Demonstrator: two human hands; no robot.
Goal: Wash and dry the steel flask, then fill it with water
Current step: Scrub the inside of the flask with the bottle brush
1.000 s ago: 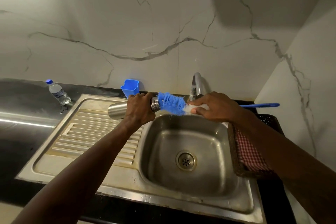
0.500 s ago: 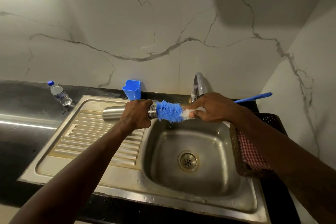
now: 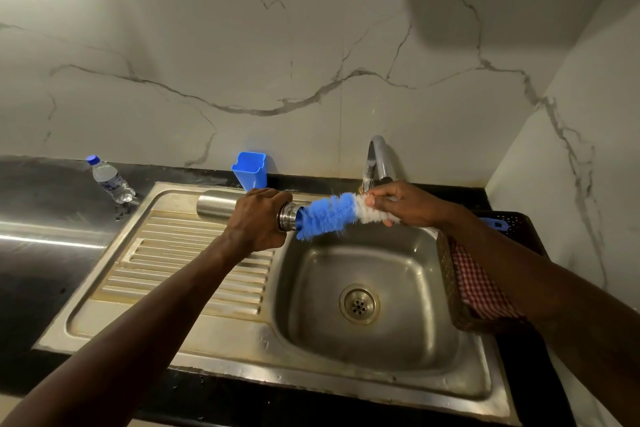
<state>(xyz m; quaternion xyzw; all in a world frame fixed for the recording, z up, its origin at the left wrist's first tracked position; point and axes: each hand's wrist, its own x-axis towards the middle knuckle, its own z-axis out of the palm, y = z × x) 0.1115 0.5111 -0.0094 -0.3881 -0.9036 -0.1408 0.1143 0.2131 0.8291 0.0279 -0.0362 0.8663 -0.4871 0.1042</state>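
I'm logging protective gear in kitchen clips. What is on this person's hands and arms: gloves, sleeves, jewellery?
Nothing worn shows. The left hand and right hand are bare, with no gloves and no ring visible. The left forearm and right forearm are uncovered to the frame edge: no sleeve, watch or bracelet in view.

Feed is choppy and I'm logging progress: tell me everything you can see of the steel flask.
The steel flask is a plain brushed-metal cylinder with a ringed, shinier neck, no cap on. It lies roughly level in the air over the draining board of the sink, base to the left, mouth toward the basin. The left hand grips it round the upper body. The blue bristles of a bottle brush, held by the right hand, enter its mouth. Nothing else touches it.
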